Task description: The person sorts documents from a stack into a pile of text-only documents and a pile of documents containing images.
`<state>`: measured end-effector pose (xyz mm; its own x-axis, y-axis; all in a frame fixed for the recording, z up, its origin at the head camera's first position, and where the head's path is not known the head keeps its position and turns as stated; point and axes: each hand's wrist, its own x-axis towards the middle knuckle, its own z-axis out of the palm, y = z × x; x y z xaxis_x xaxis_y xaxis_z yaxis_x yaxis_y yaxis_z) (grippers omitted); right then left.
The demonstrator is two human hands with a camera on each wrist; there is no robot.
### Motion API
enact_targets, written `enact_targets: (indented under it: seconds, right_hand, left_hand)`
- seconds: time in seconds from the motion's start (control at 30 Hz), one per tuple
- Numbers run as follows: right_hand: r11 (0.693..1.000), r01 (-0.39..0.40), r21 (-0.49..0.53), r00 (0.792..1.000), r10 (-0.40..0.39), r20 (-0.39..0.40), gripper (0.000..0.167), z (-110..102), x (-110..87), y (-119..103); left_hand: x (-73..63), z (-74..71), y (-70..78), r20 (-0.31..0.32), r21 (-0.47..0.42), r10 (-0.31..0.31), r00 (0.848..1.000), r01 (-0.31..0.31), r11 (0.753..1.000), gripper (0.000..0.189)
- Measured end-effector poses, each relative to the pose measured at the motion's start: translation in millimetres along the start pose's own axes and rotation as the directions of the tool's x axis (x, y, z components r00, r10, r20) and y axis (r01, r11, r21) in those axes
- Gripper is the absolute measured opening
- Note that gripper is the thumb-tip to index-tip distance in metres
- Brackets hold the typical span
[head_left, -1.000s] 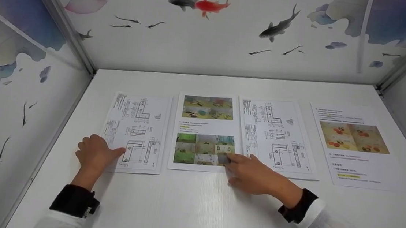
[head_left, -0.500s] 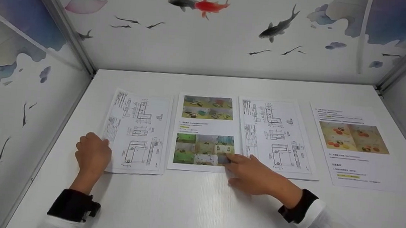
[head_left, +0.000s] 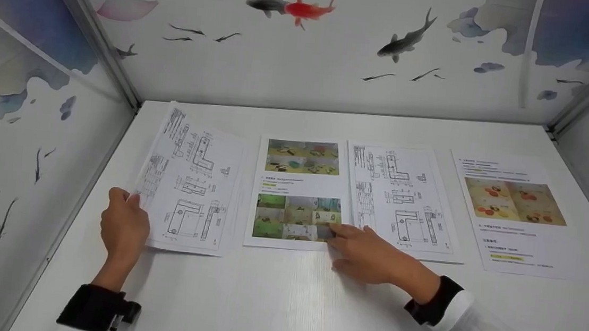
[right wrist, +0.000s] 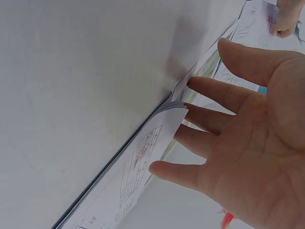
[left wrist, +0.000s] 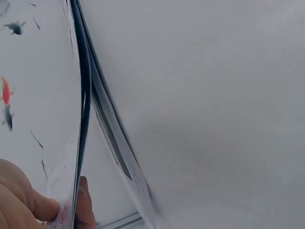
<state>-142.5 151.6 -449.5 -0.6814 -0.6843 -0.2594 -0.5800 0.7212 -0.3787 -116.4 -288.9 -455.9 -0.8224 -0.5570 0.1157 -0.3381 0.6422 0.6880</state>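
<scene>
My left hand (head_left: 125, 225) pinches the left edge of a stack of printed drawing sheets (head_left: 186, 188) at the table's left, lifting that edge. In the left wrist view, the thumb (left wrist: 45, 208) and a finger hold several sheets (left wrist: 71, 191) between them, curved up. My right hand (head_left: 372, 255) rests at the near right corner of the colour-photo pages (head_left: 298, 184), beside a second stack of drawings (head_left: 403, 196). The right wrist view shows its fingers nearly straight and spread, fingertips at the edges of the papers (right wrist: 143, 157).
A text page with fruit-like photos (head_left: 515, 201) lies at the right. All the papers lie on a white table (head_left: 282, 303), enclosed by a back panel (head_left: 303, 65) and side panels printed with fish.
My left thumb has drawn back from the drawing sheets, and the hand now grips their left edge. That edge has risen and the sheets have shifted left. The right hand stays in place.
</scene>
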Motion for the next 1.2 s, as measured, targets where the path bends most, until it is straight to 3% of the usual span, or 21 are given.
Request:
enact_targets:
  seconds: [0.17,0.3,0.57,0.67,0.8,0.93,1.0,1.07,1.2]
  right_hand:
    - [1.0,0.01,-0.002,1.0,-0.01,-0.014,0.043,-0.1,-0.7,-0.4]
    - [1.0,0.012,-0.015,1.0,-0.012,-0.014,0.043,0.4,-0.4,-0.7]
    - [0.998,0.052,-0.032,0.998,-0.054,-0.044,0.041,0.5,-0.5,-0.1]
    - [0.997,0.069,-0.038,0.996,-0.071,-0.051,0.04,-0.1,0.0,-0.2]
    - [0.997,0.082,-0.009,0.994,-0.082,-0.072,0.037,-1.1,2.5,0.7]
    - [0.988,0.064,0.137,0.987,-0.043,-0.153,0.038,-3.5,5.0,-1.4]
    - [0.959,0.062,0.276,0.976,-0.001,-0.217,0.04,-6.4,5.0,-5.6]
    - [0.897,0.099,0.432,0.954,0.038,-0.297,0.041,-10.9,5.1,-11.9]
    - [0.696,0.253,0.672,0.89,0.105,-0.444,0.048,-22.5,1.9,-26.0]
  left_hand:
    - [-0.2,-2.2,-0.4,-0.081,-0.099,-0.011,0.997,0.003,0.995,0.027]
    - [0.3,-5.7,-1.2,-0.126,-0.235,-0.018,0.992,-0.012,0.972,0.029]
    - [-3.4,-11.6,7.3,-0.157,-0.458,-0.046,0.987,-0.032,0.889,0.031]
    - [-8.2,-10.4,16.3,-0.154,-0.533,-0.054,0.987,-0.037,0.846,0.032]
    - [-18.3,-5.1,33.3,-0.176,-0.598,-0.013,0.984,-0.097,0.796,0.033]
    - [-30.7,3.8,51.4,-0.178,-0.665,0.048,0.983,-0.156,0.731,0.032]
    - [-37.6,9.4,60.3,-0.157,-0.703,0.069,0.985,-0.161,0.692,0.032]
    - [-44.7,16.1,68.3,-0.136,-0.728,0.089,0.987,-0.16,0.667,0.033]
    - [-59.6,32.6,85.4,-0.096,-0.757,0.129,0.987,-0.156,0.635,0.033]
